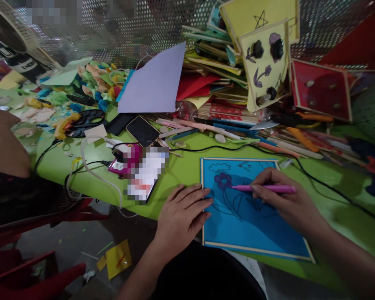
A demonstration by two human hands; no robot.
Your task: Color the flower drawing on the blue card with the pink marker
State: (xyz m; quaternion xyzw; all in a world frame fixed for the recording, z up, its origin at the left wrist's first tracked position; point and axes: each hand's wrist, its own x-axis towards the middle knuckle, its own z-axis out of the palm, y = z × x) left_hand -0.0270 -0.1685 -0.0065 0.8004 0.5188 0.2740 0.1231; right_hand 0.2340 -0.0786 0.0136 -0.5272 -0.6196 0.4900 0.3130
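Note:
A blue sheet (237, 233) edged with pale wooden strips lies before me on the green table. It bears line drawings of a cloud, a bird and a flower (223, 182) with purple petals. My right hand (276, 193) pinches a pink marker pen (275, 188), its tip at the right side of the flower's petals. Flat across the sheet's left edge rests my left hand (184, 210), palm down, fingers stretched out and slightly apart, gripping nothing. Part of the drawing is hidden beneath my right hand.
Left of the sheet lie phones (143, 131), a cable and a magenta packet (125, 160). Behind are scissors (84, 121), a knife blade (265, 124), many sticks, stacked framed sheets (265, 66) and a lavender sheet (153, 83). Another person's arm (6, 141) is at far left.

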